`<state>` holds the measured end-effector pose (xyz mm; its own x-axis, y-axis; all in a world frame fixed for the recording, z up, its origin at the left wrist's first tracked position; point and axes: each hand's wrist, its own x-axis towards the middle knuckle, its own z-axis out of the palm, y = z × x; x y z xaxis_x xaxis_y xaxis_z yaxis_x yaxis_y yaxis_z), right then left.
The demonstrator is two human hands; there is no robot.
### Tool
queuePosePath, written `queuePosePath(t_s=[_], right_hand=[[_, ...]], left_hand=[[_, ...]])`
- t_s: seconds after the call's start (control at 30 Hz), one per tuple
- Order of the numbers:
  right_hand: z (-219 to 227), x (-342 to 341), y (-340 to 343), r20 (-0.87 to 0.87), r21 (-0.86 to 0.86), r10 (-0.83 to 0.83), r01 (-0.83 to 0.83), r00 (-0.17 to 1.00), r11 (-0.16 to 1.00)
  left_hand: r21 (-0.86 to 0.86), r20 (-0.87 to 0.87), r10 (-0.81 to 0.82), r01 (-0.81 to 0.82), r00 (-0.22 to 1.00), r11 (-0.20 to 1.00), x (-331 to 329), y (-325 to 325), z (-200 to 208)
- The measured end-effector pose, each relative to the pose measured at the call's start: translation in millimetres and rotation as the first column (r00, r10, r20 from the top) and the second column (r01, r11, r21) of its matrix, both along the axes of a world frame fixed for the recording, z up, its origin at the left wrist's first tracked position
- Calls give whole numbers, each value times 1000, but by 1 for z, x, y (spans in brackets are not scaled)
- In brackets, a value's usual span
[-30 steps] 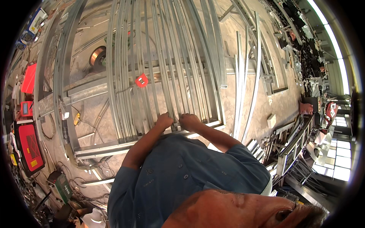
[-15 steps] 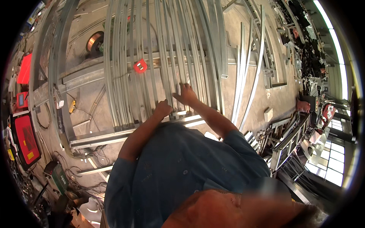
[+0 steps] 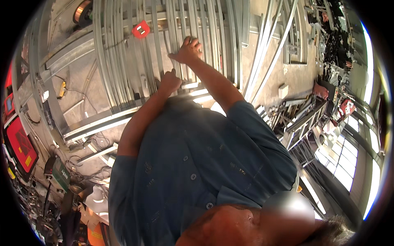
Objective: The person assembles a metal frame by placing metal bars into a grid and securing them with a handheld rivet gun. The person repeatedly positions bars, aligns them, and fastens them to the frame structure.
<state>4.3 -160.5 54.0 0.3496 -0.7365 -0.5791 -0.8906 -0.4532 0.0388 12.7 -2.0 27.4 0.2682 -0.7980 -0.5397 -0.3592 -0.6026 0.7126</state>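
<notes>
Long, thin grey metal bars (image 3: 119, 57) lie side by side across a metal frame (image 3: 67, 55) in front of me. My left hand (image 3: 169, 83) is closed at the near part of one bar, its fingers curled around it; the fingertips are partly hidden. Farther forward and to the right, my right hand (image 3: 189, 52) rests over several bars with fingers apart and thumb stretched to the left. A small red tool (image 3: 141, 30), like a tape measure, sits on the bars ahead of my left hand.
At the far left is a spool of copper wire (image 3: 83, 11). A yellow tool (image 3: 62, 89) with a cable lies left of the bars. A red-fronted machine (image 3: 21, 143) stands farther left. Loose bright strips (image 3: 273, 53) and stacked metal (image 3: 303, 117) are on the right.
The view has shifted, so the bars and red tool appear higher. My right hand has spread its fingers more over the bars. My left hand stays closed near the bars' near ends.
</notes>
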Motion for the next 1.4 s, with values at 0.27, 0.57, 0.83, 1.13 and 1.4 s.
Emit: queuePosePath(t_s=[0.27, 0.57, 0.83, 1.13, 1.4], right_hand=[[4, 6, 3, -86, 4, 20, -20, 996, 1000], [-3, 6, 3, -79, 17, -17, 18, 997, 1000], [-8, 1, -2, -86, -25, -1, -1, 996, 1000], [-6, 1, 3, -51, -67, 50, -54, 997, 996], [-13, -2, 2, -4, -78, 35, -35, 999, 996]], left_hand=[[9, -191, 25, -24, 981, 1000, 11, 17, -5], [-210, 9, 540, -526, 842, 824, 170, 225, 49], [-261, -28, 456, -446, 890, 856, 164, 190, 106], [-233, 457, -556, 697, 694, 679, -2, 7, 30], [-235, 545, -520, 716, 657, 658, -5, -19, 6]])
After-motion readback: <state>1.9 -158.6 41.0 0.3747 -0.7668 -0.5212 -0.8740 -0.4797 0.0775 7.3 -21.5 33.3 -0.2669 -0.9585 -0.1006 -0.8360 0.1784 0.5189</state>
